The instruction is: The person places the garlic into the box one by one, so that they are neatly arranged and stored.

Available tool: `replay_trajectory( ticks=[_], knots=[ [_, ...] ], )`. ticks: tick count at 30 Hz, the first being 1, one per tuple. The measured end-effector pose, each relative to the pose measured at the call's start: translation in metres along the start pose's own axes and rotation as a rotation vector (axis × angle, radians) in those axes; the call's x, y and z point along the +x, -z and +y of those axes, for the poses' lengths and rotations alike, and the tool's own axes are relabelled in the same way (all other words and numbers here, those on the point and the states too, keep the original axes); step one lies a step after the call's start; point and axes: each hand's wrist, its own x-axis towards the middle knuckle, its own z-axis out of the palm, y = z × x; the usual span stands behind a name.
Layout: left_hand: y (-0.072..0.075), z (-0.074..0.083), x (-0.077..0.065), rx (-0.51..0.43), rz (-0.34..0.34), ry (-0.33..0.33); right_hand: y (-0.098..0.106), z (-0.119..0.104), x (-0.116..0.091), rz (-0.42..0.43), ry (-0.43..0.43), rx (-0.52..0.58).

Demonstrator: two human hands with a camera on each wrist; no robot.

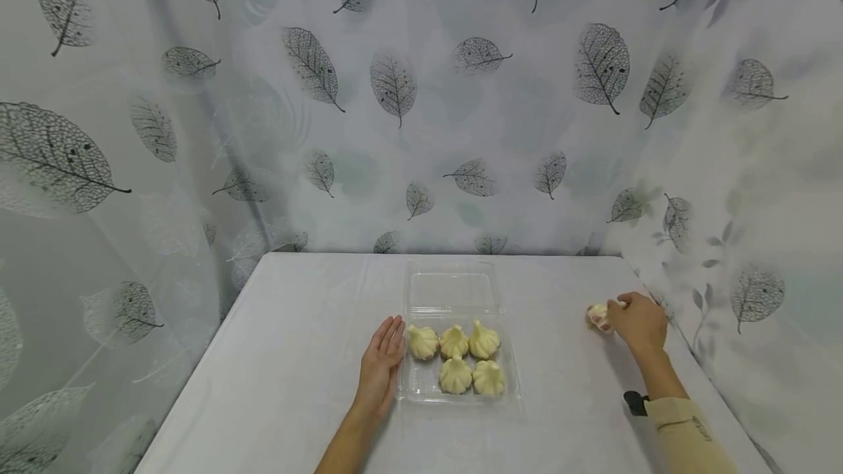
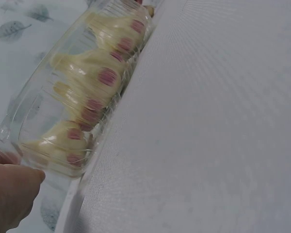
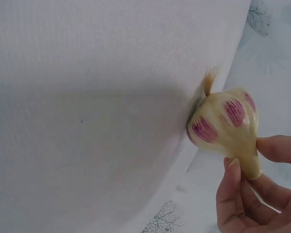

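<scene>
An open clear plastic clamshell box [image 1: 421, 395] sits at the middle of the table, its lid [image 1: 451, 290] folded back. Several pale garlic bulbs [image 1: 454, 375] stand stem-up in its base; the left wrist view shows purple patches on their sides. My left hand [image 1: 378, 368] lies along the box's left side, fingers straight and touching its wall. Over at the table's right, my right hand [image 1: 640, 322] pinches another garlic bulb [image 3: 228, 119] by its stem between thumb and fingers. That bulb is tilted, its roots toward the white tabletop.
The white table [image 1: 296, 328] ends close beyond my right hand. Leaf-printed curtains [image 1: 421, 93] hang behind it and along both sides. A dark band [image 1: 636, 403] is on my right wrist, by a beige sleeve [image 1: 688, 434].
</scene>
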Motion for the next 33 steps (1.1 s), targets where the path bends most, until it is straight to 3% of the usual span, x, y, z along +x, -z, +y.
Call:
replay_trajectory(
  ticks=[20, 33],
  knots=[
    [0.002, -0.003, 0.002, -0.006, -0.005, -0.021, -0.008, -0.006, -0.002, 0.098, -0.001, 0.094],
    [0.003, -0.002, 0.002, -0.022, -0.013, -0.022, -0.002, -0.023, -0.009, 0.160, 0.028, 0.113]
  ],
)
